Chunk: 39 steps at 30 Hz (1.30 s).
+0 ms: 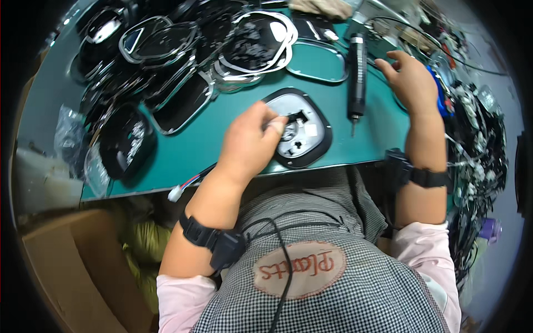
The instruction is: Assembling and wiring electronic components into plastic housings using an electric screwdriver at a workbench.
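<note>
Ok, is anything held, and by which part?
Left hand: fingers over the left side of the black-rimmed grey housing; exact hold can't be told. Right hand: nothing visible.

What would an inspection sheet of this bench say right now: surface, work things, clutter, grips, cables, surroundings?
Surface: green tabletop, mostly covered at far left.
Work things: rounded, black-rimmed grey housing near the front edge; black power screwdriver to its right, bit toward the person.
Clutter: heap of black parts and pale frames; clear plastic bag at left.
Grips: left grip at the housing, exact fingertip contact unclear; right grip right of the screwdriver, fingers apart, nothing seen held.
Cables: white connector on a lead by the left forearm; tangled wires at right.
Surroundings: cardboard box at lower left.
</note>
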Motion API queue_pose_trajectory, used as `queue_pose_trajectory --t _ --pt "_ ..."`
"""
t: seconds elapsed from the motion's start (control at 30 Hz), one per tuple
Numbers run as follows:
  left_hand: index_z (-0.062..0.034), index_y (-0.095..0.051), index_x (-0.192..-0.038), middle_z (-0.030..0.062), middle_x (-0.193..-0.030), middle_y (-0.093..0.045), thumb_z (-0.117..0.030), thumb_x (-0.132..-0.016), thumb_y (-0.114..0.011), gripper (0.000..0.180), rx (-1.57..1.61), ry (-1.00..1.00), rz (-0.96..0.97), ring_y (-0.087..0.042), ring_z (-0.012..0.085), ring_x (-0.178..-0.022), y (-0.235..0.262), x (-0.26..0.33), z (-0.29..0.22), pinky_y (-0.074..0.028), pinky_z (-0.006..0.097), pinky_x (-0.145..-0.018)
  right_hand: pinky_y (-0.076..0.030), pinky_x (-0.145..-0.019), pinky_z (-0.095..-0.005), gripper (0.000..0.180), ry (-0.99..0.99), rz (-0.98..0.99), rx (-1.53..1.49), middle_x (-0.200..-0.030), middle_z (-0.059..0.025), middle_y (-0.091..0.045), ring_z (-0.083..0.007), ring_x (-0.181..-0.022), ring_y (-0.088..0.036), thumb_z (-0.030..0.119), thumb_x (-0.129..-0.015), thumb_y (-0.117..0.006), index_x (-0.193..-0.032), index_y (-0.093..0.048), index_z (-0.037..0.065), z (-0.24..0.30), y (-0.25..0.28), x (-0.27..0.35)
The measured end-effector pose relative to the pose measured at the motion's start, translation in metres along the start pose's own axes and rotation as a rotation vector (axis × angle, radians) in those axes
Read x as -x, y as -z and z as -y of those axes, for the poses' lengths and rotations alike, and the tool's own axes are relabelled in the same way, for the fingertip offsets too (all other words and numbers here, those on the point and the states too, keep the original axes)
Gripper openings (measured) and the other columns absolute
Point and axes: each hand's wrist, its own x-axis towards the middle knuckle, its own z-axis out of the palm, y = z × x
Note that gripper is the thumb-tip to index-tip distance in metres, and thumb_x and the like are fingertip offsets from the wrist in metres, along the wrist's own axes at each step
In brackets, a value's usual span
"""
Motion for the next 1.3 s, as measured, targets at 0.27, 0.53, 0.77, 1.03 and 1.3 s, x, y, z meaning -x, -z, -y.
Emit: queue_pose_trajectory --t 0.27,0.53,0.77,1.03,1.3 --pt "-0.0015 -0.061 -0.090 0.0028 -0.077 -0.062 -0.011 -0.094 -0.067 0.012 0.065 0.046 0.004 -0.057 0.0097 -0.071 -0.003 -0.001 0.002 -0.048 0.027 -0.066 -0.054 -0.091 -0.0427 0.098 -0.250 0.300 -0.151 -0.117 -0.0196 -0.069 -0.0345 -0.109 -0.067 0.063 -0.073 -0.074 -0.147 -0.044 0.005 0.034 -0.057 0.022" --pt "-0.0008 -0.059 -0.089 0.0134 -0.082 -0.068 -0.014 -0.092 -0.069 0.017 -0.004 0.010 -0.009 -0.066 0.0265 -0.075 -0.002 -0.001 0.000 -0.052 0.037 -0.068 -0.055 -0.062 -0.0357 0.055 -0.487 0.292 -1.151 -0.089 -0.0099 -0.065 -0.0169 -0.067 -0.064 0.018 -0.076 -0.069 -0.124 -0.054 -0.005 0.027 -0.056 0.026" --pt "-0.0008 -0.062 -0.091 0.0051 -0.080 -0.065 -0.012 -0.094 -0.066 0.013 0.001 0.022 0.009 -0.061 0.0136 -0.074 0.000 0.000 -0.005 -0.050 0.029 -0.070 -0.052 -0.072 -0.0386 0.023 -0.050 0.015 -2.252 -0.088 -0.0068 -0.059 -0.0217 -0.074 -0.061 0.023 -0.094 -0.062 -0.110 -0.058 0.007 0.031 0.007 0.037" --pt "0.0000 -0.064 -0.094 0.0078 -0.081 -0.066 -0.012 -0.094 -0.066 0.012 -0.033 0.021 0.027 -0.062 0.0168 -0.074 0.002 -0.004 -0.010 -0.050 0.031 -0.071 -0.054 -0.068 -0.0364 0.029 0.185 -0.213 -2.042 -0.084 -0.0101 -0.058 -0.0212 -0.069 -0.062 0.018 -0.092 -0.061 -0.113 -0.052 0.001 0.093 0.018 0.059" --pt "-0.0029 -0.063 -0.093 0.0134 -0.082 -0.067 -0.013 -0.092 -0.067 0.010 -0.183 0.019 0.030 -0.066 0.0279 -0.075 0.004 -0.003 -0.012 -0.051 0.036 -0.069 -0.051 -0.058 -0.0307 0.029 -0.239 -0.201 -1.888 -0.081 -0.0066 -0.057 -0.0172 -0.063 -0.060 0.018 -0.094 -0.068 -0.112 -0.053 0.002 0.095 -0.007 0.048"
